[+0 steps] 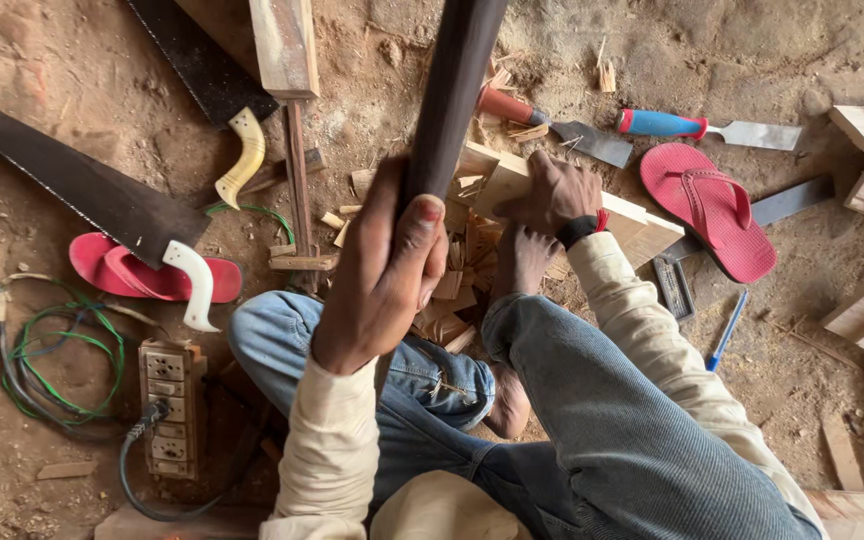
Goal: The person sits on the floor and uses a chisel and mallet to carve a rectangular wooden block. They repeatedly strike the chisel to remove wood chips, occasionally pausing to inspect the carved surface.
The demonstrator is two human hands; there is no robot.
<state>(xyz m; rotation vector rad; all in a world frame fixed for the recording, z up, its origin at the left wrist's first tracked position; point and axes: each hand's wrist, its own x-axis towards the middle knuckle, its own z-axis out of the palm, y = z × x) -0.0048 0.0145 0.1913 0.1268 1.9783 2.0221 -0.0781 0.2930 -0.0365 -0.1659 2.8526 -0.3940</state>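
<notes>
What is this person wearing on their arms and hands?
Both arms wear long cream sleeves, loose and creased, reaching the wrists. The left hand is bare, without a glove. The right hand is bare too, with a dark band and a bit of red at its wrist.

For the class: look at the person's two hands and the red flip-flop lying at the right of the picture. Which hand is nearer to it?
The right hand. It presses on the wooden block, just left of the red flip-flop. The left hand grips the dark handle, farther left.
</notes>
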